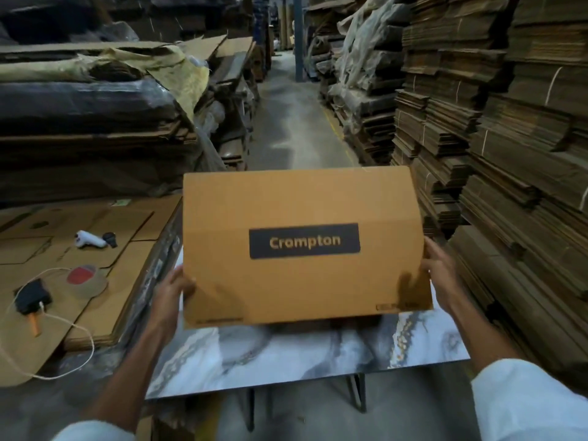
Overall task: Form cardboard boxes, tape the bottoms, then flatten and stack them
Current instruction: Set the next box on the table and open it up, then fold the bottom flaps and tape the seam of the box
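**Box held at both side edges over the table**

A brown cardboard box (305, 249) with a dark "Crompton" label faces the person, over the middle of the white-and-grey marbled table (286, 361). The left hand (178, 288) grips its lower left edge and the right hand (439, 265) grips its right edge, fingers curled round the board. Whether the box's bottom edge touches the table cannot be told. Off the table's left edge, a roll of brown tape (87, 280) and a white plastic tool (89, 239) lie on a stack of flat brown cardboard sheets (127, 224).
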{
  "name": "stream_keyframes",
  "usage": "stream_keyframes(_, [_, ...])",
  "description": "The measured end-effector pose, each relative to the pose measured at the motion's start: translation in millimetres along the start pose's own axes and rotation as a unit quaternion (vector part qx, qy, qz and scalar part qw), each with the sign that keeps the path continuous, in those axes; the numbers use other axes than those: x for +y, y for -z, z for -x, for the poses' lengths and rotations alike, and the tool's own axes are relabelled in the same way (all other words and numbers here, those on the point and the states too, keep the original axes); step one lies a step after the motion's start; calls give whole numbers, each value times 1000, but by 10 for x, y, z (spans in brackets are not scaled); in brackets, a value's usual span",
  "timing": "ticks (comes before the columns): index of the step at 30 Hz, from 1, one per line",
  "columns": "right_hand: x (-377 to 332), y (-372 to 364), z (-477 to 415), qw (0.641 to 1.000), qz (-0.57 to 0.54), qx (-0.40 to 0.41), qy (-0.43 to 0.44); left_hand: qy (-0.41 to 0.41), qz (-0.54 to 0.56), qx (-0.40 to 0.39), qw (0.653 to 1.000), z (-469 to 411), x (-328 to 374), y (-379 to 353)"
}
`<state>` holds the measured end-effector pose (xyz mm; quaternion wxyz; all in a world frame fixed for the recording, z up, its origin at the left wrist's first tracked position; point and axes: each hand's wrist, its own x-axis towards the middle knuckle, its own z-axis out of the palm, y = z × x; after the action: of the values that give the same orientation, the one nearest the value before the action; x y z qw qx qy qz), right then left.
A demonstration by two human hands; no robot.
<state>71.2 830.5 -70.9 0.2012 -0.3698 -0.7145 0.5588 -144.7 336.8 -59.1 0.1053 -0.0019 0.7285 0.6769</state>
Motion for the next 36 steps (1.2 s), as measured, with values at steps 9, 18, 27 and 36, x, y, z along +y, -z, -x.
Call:
stream_keyframes(9, [-304,-165,-25,987,138,-89,-1,66,14,-88,994,-56,146,141])
stream_keyframes(18, [228,-67,276,984,-128,-38,-119,84,89,-35,992,290,-271,325])
stream_keyframes(27, [959,-392,849,946,-212,84,-229,135,96,5,986,711,-785,250])
stream_keyframes(36, [-108,-206,749,991,-132,-4,-17,-15,75,5,997,400,-121,395])
